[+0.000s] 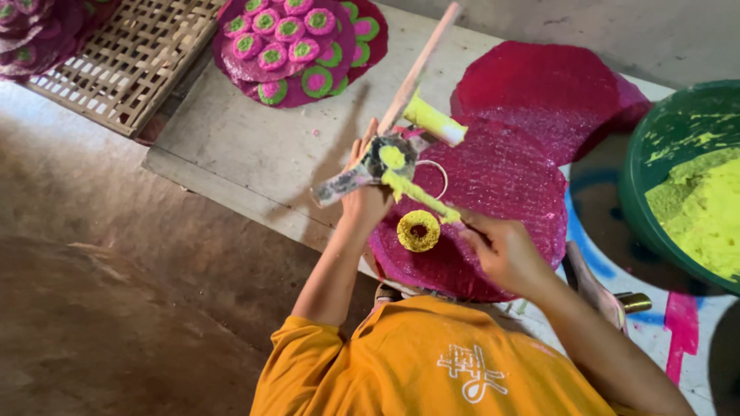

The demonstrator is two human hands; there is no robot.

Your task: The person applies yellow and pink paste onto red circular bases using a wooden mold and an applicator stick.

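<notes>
My left hand (362,196) is wrapped tight around a metal press tool (378,162). My right hand (501,250) pinches a yellow dough strip (420,199) coming out of it. A yellow dough ring (418,230) lies on the big pink sheet (509,181) on the table (231,146). A green bowl (663,139) sits at the right.

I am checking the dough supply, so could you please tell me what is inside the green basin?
The green basin holds yellow-green dough; the picture's edge hides the rest.
</notes>
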